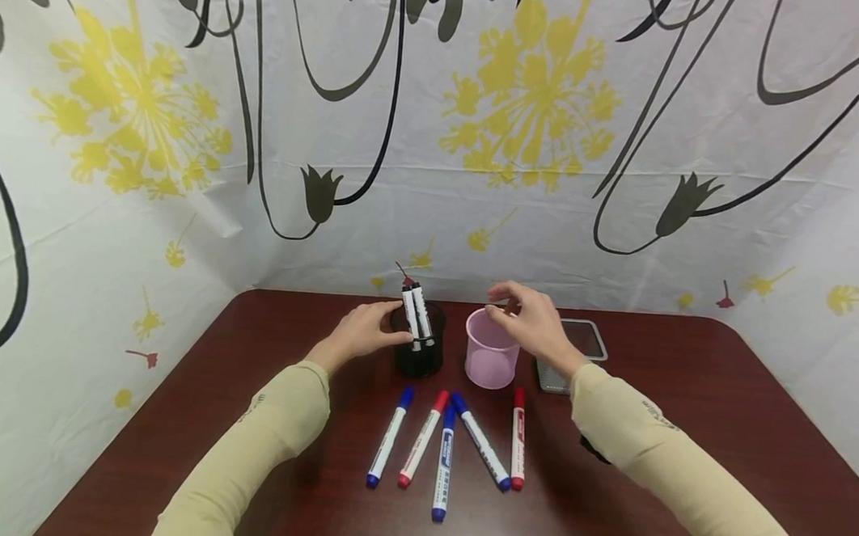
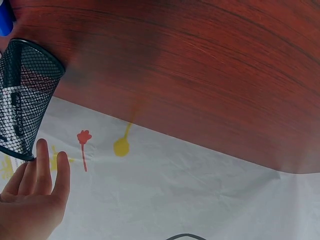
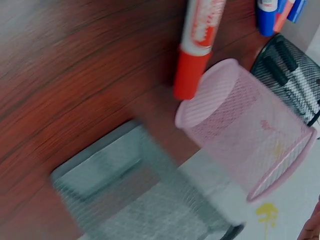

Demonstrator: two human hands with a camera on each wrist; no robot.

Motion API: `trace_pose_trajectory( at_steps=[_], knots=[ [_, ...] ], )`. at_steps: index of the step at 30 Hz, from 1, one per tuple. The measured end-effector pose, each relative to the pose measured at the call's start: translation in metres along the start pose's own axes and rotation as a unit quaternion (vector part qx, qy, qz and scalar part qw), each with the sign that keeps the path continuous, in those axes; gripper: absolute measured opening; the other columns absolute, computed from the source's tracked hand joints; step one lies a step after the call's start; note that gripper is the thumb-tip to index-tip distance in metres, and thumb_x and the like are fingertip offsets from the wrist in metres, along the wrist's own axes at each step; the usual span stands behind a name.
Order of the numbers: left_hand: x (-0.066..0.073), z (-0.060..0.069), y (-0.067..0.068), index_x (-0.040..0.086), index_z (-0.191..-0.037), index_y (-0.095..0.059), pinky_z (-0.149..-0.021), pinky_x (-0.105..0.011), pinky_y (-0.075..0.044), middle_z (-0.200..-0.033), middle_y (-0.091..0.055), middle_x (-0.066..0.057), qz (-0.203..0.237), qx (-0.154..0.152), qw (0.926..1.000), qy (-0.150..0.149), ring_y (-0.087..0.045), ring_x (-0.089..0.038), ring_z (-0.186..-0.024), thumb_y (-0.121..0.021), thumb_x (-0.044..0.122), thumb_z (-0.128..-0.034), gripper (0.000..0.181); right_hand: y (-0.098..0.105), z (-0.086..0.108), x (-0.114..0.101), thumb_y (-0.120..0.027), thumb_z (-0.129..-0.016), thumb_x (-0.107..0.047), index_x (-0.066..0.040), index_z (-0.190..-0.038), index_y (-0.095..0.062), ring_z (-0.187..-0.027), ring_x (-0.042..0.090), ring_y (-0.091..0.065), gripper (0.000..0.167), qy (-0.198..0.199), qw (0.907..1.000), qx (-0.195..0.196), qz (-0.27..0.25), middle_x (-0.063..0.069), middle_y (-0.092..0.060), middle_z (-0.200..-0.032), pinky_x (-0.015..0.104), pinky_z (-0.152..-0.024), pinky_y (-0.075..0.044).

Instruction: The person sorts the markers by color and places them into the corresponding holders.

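At the back of the table my left hand (image 1: 362, 329) holds a black mesh pen cup (image 1: 419, 360) at its left side, thumb across the front and forefinger near the rim. In the left wrist view two fingers of the left hand (image 2: 42, 195) stand away from the cup. Two black-capped markers (image 1: 417, 309) stand inside it. My right hand (image 1: 536, 318) hovers at the rim of a pink mesh cup (image 1: 492, 362), fingers loosely bent, nothing seen in them. In the right wrist view only an edge of the right hand (image 3: 312, 222) shows, apart from the pink cup.
Several blue and red markers lie fanned before the cups, among them a red marker (image 1: 518, 439) and a blue marker (image 1: 444, 463). A silver mesh rectangular holder (image 1: 556, 380) lies behind my right wrist. A patterned cloth (image 1: 407, 137) hangs along the table's back edge.
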State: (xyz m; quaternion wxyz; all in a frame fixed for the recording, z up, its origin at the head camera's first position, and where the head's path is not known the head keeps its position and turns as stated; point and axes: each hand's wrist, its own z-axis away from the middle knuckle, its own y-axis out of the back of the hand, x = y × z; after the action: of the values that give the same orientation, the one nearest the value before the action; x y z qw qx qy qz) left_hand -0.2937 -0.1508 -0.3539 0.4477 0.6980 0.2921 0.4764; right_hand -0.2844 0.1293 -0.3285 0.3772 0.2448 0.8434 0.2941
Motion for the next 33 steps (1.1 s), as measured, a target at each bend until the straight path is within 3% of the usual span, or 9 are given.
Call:
trace_pose_trajectory(
  at_steps=[5, 12, 16, 20, 24, 26, 27, 30, 33],
  knots=[
    [0.000, 0.000, 0.000, 0.010, -0.130, -0.044, -0.077, -0.036, -0.042, -0.103, -0.058, -0.009, 0.000, -0.003, 1.0000, 0.004, -0.051, -0.017, -0.088, -0.063, 0.050, -0.0743, 0.072, 0.017, 0.009, 0.010, -0.066, -0.078, -0.022, -0.013, -0.100, -0.062, -0.073, 0.017, -0.052, 0.024, 0.029, 0.9974, -0.010, 0.065, 0.004, -0.061, -0.088, 0.032, -0.057, -0.040],
    [0.001, 0.003, 0.001, 0.007, -0.131, -0.043, -0.083, -0.040, -0.040, -0.114, -0.054, -0.010, 0.001, 0.001, 1.0000, -0.004, -0.051, -0.021, -0.099, -0.061, 0.050, -0.0767, 0.071, 0.034, 0.020, 0.025, -0.066, -0.075, -0.024, -0.013, -0.099, -0.063, -0.077, 0.016, -0.051, 0.026, 0.089, 0.9863, -0.011, 0.138, 0.001, -0.060, -0.090, 0.034, -0.055, -0.042],
    [-0.001, 0.005, -0.003, 0.007, -0.134, -0.038, -0.092, -0.041, -0.034, -0.127, -0.045, -0.012, 0.011, 0.000, 0.9998, -0.014, -0.042, -0.025, -0.114, -0.058, 0.049, -0.0793, 0.072, 0.036, 0.024, 0.035, -0.067, -0.073, -0.023, -0.013, -0.097, -0.063, -0.075, 0.016, -0.048, 0.026, 0.140, 0.9740, -0.006, 0.178, 0.001, -0.061, -0.088, 0.033, -0.051, -0.041],
    [-0.005, 0.009, -0.008, 0.006, -0.137, -0.029, -0.098, -0.042, -0.024, -0.137, -0.032, -0.012, 0.041, 0.008, 0.9986, -0.032, -0.029, -0.026, -0.124, -0.055, 0.046, -0.0832, 0.072, 0.033, 0.026, 0.045, -0.069, -0.070, -0.021, -0.010, -0.095, -0.063, -0.074, 0.019, -0.047, 0.028, 0.204, 0.9550, 0.001, 0.216, 0.003, -0.060, -0.084, 0.033, -0.052, -0.041],
    [-0.010, 0.013, -0.011, 0.006, -0.136, -0.031, -0.099, -0.044, -0.021, -0.139, -0.028, -0.012, 0.047, 0.067, 0.9935, -0.079, -0.024, -0.027, -0.126, -0.053, 0.042, -0.0859, 0.066, 0.028, 0.028, 0.052, -0.069, -0.069, -0.022, -0.007, -0.098, -0.062, -0.080, 0.022, -0.049, 0.033, 0.241, 0.9411, 0.014, 0.236, 0.004, -0.060, -0.090, 0.035, -0.059, -0.043],
    [-0.013, 0.016, -0.010, 0.005, -0.133, -0.038, -0.097, -0.047, -0.024, -0.138, -0.031, -0.013, 0.020, 0.122, 0.9840, -0.128, -0.026, -0.029, -0.124, -0.053, 0.041, -0.0862, 0.061, 0.025, 0.029, 0.054, -0.068, -0.070, -0.024, -0.006, -0.100, -0.062, -0.084, 0.023, -0.050, 0.035, 0.245, 0.9390, 0.018, 0.241, 0.006, -0.060, -0.093, 0.037, -0.063, -0.045],
    [-0.013, 0.018, -0.010, 0.004, -0.131, -0.041, -0.096, -0.048, -0.025, -0.136, -0.032, -0.013, 0.000, 0.152, 0.9757, -0.157, -0.028, -0.030, -0.123, -0.054, 0.040, -0.0860, 0.059, 0.023, 0.030, 0.054, -0.067, -0.072, -0.025, -0.006, -0.101, -0.061, -0.087, 0.024, -0.050, 0.036, 0.243, 0.9393, 0.018, 0.241, 0.006, -0.059, -0.095, 0.037, -0.065, -0.045],
    [-0.014, 0.021, -0.005, 0.003, -0.123, -0.049, -0.093, -0.049, -0.027, -0.132, -0.037, -0.016, -0.068, 0.238, 0.9355, -0.252, -0.031, -0.032, -0.121, -0.057, 0.037, -0.0845, 0.052, 0.019, 0.032, 0.055, -0.062, -0.077, -0.031, -0.006, -0.108, -0.059, -0.095, 0.024, -0.049, 0.040, 0.222, 0.9449, 0.011, 0.240, 0.008, -0.058, -0.104, 0.040, -0.070, -0.045],
    [-0.010, 0.025, 0.001, 0.004, -0.118, -0.054, -0.095, -0.048, -0.026, -0.130, -0.039, -0.016, -0.136, 0.275, 0.8936, -0.327, -0.030, -0.031, -0.122, -0.063, 0.031, -0.0798, 0.048, 0.017, 0.033, 0.055, -0.058, -0.080, -0.036, -0.005, -0.115, -0.055, -0.103, 0.026, -0.046, 0.047, 0.197, 0.9536, -0.005, 0.228, 0.010, -0.054, -0.111, 0.044, -0.076, -0.042]
  ],
)
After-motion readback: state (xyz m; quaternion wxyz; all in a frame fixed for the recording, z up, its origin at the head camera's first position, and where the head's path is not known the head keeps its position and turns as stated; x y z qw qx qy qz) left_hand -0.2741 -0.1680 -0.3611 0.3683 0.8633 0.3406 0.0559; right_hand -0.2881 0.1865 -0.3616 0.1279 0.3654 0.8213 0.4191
